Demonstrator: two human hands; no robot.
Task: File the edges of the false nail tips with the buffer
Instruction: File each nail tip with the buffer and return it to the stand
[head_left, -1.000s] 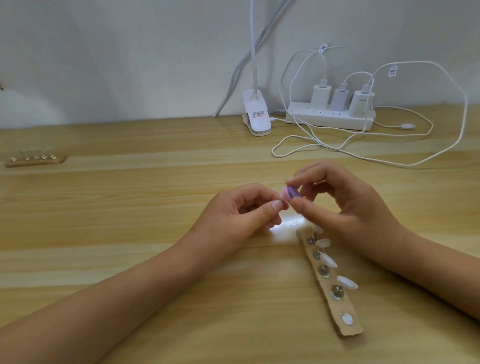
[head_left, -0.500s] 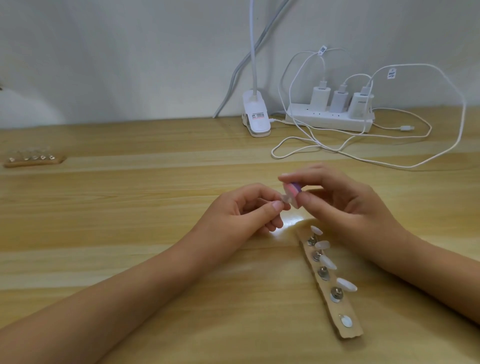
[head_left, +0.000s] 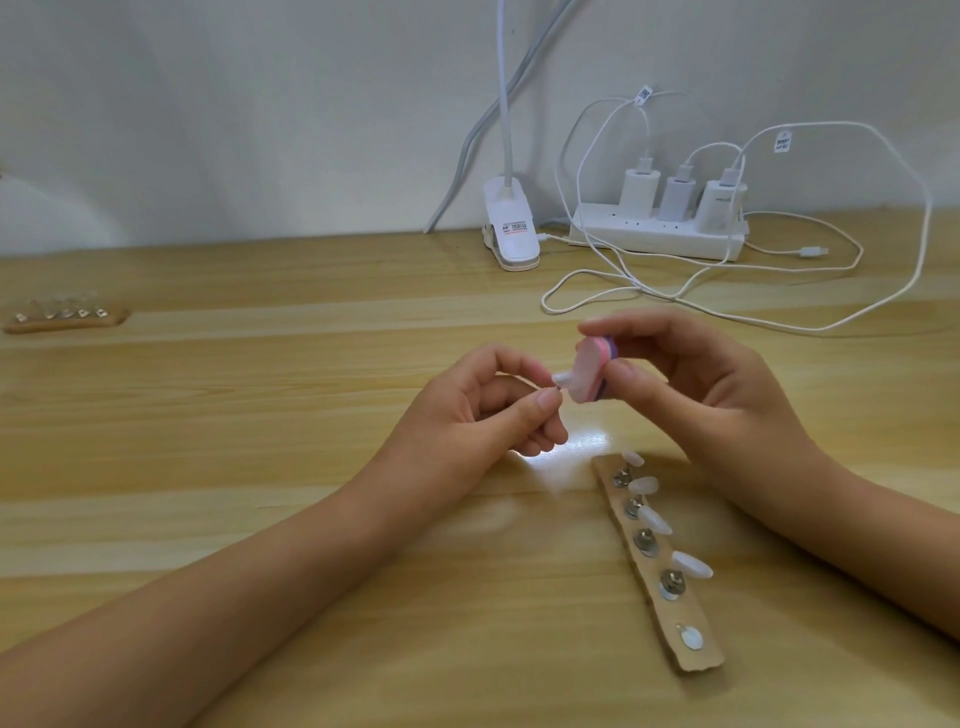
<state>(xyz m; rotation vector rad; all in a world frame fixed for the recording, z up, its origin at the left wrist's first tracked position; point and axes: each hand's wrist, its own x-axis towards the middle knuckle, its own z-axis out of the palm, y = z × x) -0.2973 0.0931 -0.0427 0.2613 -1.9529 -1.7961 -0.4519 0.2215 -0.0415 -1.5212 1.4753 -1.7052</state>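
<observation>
My left hand (head_left: 488, 410) pinches a small white false nail tip (head_left: 719, 378) between thumb and forefinger, above the wooden table (head_left: 260, 467). My right hand (head_left: 696, 384) pinches a small pink and purple buffer (head_left: 748, 371) between thumb and forefinger. The buffer's pink face touches the nail tip. Below the hands lies a cardboard strip (head_left: 657, 561) with metal stands, several of them carrying white nail tips (head_left: 691, 565).
A second strip with stands (head_left: 65, 317) lies at the far left. At the back stand a white clip lamp (head_left: 511, 228) and a power strip (head_left: 657, 236) with three chargers. White cables (head_left: 779, 322) loop over the table behind my right hand.
The buffer has turned so that its pink face shows more. Both hands stayed close together in the same spot.
</observation>
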